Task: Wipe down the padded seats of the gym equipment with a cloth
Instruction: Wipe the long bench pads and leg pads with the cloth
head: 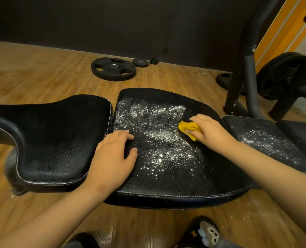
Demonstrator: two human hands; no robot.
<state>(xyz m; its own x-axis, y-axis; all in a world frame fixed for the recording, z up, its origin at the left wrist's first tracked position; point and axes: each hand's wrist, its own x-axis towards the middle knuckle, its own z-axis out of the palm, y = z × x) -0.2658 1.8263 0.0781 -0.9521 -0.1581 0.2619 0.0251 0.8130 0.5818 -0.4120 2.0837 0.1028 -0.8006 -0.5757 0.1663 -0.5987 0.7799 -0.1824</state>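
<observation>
A black padded bench runs across the view. Its middle pad [166, 178] is speckled with white powder over most of the top. My right hand [208, 129] grips a bunched yellow cloth [188, 127] and presses it on the pad's far right part. My left hand [112, 154] rests flat on the pad's left edge, fingers spread, holding nothing. The left pad [55, 136] looks dark and free of powder. The right pad [266, 138] carries more white powder.
Two black weight plates [113, 68] and a small collar lie on the wooden floor near the dark back wall. A metal rack frame [245, 68] with another plate stands at the right. My slippered feet [204, 231] are below the bench. Powder dusts the floor at the lower right.
</observation>
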